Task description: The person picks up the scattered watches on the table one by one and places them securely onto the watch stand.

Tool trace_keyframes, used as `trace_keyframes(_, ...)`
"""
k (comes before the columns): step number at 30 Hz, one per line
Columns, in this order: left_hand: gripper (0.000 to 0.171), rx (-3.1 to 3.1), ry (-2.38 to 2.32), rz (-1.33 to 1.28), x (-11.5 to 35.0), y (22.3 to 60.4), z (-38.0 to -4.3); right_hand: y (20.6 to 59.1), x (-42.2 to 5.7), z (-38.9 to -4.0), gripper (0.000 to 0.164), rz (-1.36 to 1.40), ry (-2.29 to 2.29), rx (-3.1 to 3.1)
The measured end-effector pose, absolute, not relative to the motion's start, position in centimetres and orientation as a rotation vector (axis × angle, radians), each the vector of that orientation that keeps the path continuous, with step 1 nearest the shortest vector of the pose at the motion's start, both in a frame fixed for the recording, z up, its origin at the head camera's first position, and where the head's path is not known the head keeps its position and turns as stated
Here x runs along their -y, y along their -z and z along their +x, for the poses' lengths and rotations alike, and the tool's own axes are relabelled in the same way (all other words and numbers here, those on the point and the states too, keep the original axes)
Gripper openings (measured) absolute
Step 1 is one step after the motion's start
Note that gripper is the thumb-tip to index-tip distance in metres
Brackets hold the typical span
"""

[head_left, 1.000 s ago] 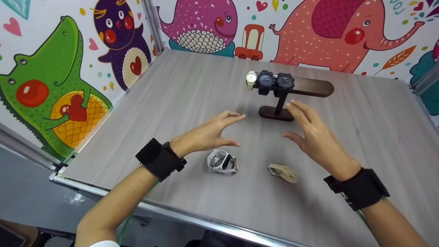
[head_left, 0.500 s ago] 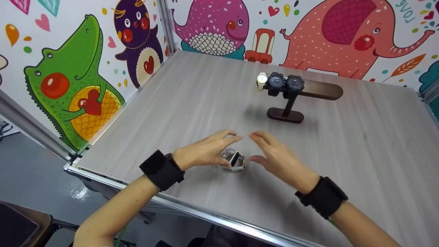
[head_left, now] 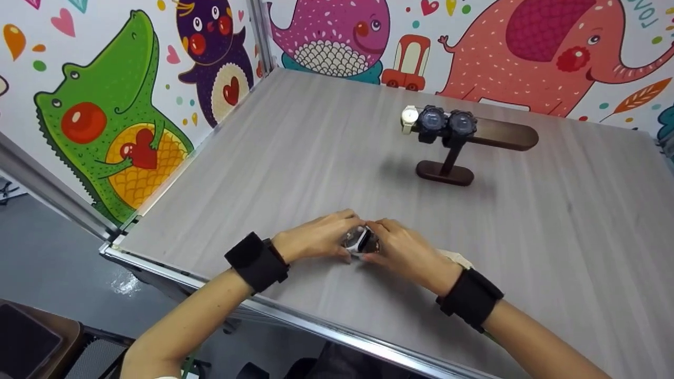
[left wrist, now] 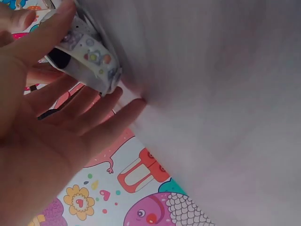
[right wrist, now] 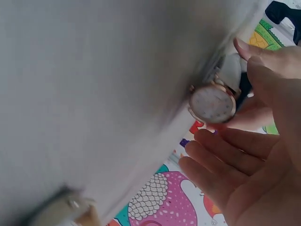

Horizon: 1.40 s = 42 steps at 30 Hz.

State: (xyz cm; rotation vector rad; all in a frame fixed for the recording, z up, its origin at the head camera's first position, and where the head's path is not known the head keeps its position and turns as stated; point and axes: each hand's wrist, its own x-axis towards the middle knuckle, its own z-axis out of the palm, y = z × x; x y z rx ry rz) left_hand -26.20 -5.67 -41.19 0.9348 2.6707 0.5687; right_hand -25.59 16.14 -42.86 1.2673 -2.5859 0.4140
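Note:
A white-strapped wristwatch (head_left: pixel 361 242) lies on the table between my hands. The right wrist view shows its round white dial with a rose-gold rim (right wrist: pixel 212 103); the left wrist view shows a colourful print on the strap (left wrist: pixel 94 57). Something dark sits inside the strap's loop. My left hand (head_left: pixel 316 236) is at the watch's left side, thumb over the strap in its wrist view and fingers fairly straight. On the other side, my right hand (head_left: pixel 413 255) surrounds it loosely, fingers extended. A beige-strapped watch (head_left: pixel 456 258) is partly hidden behind my right hand.
Farther back stands a dark wooden T-shaped watch stand (head_left: pixel 503 133). A small pale watch (head_left: pixel 409 119) and two black watches (head_left: pixel 433 120) are on its left half. Cartoon-printed walls (head_left: pixel 326 42) border the table (head_left: pixel 295 142), whose metal front edge (head_left: pixel 326 331) is near me.
Both hands have come down and inward to the white-strapped watch. My right hand has moved left, covering much of the beige watch. The head view has shifted.

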Motion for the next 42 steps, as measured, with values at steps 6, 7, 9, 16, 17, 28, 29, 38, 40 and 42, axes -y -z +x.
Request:
trace_keyframes(6, 0.081, -2.669, -0.601, 0.938, 5.8, 41.2, -26.4, 42.8, -16.0, -25.4, 0.062, 1.234, -0.466, 2.621)
trace_keyframes(7, 0.08, -2.669, -0.609, 0.939, 5.9, 41.3, -26.5, 42.8, -16.0, -25.4, 0.061, 1.232, -0.471, 2.621)
trace_keyframes(9, 0.079, -2.667, -0.631, 0.942, 5.9, 41.4, -26.5, 42.8, -15.9, -25.4, 0.06, 1.231, -0.481, 2.619)
trace_keyframes(16, 0.08, -2.662, -0.729, 0.943, 5.8, 40.8, -26.6, 42.2, -16.2, -25.4, 0.061, 1.211, -0.49, 2.565)
trace_keyframes(17, 0.08, -2.664, -0.749, 0.949, 5.8, 40.6, -26.6, 42.0, -16.3, -25.4, 0.062, 1.207, -0.498, 2.552)
trace_keyframes(28, 0.072, -2.684, -1.103, 1.026, 4.2, 39.2, -26.8, 39.9, -17.6, -25.6, 0.062, 1.097, -0.677, 2.429)
trace_keyframes(29, 0.073, -2.689, -1.138, 1.047, 4.0, 39.1, -26.9, 39.8, -17.9, -25.7, 0.062, 1.088, -0.683, 2.403)
trace_keyframes(38, 0.076, -2.675, -1.412, 1.243, 1.5, 38.5, -27.6, 38.4, -20.1, -26.3, 0.068, 1.08, -0.749, 2.222)
trace_keyframes(40, 0.076, -2.639, -1.474, 1.275, 0.9, 38.4, -27.7, 38.1, -20.6, -26.3, 0.068, 1.081, -0.769, 2.203)
trace_keyframes(42, 0.077, -2.618, -1.52, 1.315, 0.2, 38.4, -27.8, 37.6, -21.1, -26.3, 0.067, 1.079, -0.785, 2.184)
